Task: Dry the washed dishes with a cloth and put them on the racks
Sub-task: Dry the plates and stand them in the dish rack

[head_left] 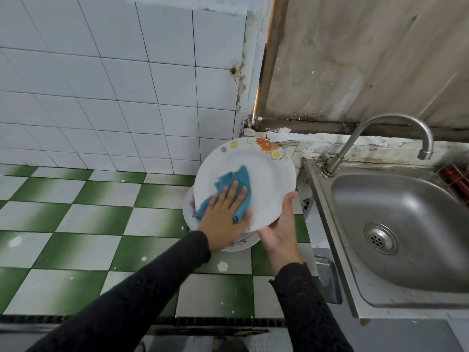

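A white plate (264,179) with orange and yellow flowers on its far rim is tilted up over the green-and-white tiled counter. My right hand (280,228) holds its lower right edge from beneath, thumb up along the rim. My left hand (224,217) lies flat on a blue cloth (234,182), pressing it against the plate's face with straight fingers. More white plates (189,209) with a floral pattern lie stacked on the counter under the tilted plate, mostly hidden.
A steel sink (396,224) with a curved tap (380,138) stands right of the plates. Something red (454,174) shows at the sink's far right edge. White wall tiles (114,85) rise behind the checkered counter (88,224).
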Demonstrator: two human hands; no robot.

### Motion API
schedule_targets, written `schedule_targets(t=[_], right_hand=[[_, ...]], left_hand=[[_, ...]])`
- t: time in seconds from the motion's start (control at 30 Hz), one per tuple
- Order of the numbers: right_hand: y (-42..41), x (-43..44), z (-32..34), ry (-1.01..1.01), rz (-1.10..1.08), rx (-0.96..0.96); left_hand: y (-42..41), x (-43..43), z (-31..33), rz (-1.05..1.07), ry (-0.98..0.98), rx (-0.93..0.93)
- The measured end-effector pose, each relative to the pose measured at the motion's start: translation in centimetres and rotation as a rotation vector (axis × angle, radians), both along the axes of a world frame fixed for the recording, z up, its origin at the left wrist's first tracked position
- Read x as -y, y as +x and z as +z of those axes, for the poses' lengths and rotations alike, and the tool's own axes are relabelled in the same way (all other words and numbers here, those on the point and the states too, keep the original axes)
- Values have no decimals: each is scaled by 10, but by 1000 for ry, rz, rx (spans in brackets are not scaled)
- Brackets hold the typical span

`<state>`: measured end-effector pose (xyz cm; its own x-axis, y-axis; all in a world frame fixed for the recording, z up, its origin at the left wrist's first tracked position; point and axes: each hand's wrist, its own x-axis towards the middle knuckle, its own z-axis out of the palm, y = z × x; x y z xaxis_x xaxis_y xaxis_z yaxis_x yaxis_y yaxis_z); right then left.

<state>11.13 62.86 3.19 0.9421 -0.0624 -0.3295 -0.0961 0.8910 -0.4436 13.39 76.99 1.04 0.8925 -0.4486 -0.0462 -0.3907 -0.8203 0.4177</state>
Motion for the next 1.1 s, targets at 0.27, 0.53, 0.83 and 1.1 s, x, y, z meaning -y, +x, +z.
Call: schedule_targets(t=[0.27,0.53,0.83,1.1], right_hand=[[1,-19,1,42,71,17],[-4,11,-2,-38,-56,22],[0,-11,3,-29,46,-11],[2,12,2,1,-34,4]], left_hand=[[60,8,32,-16,24,53],[12,-9,-10,-3,29,-37],[44,27,36,-88,-17,82],[25,-3,5,43,38,0]])
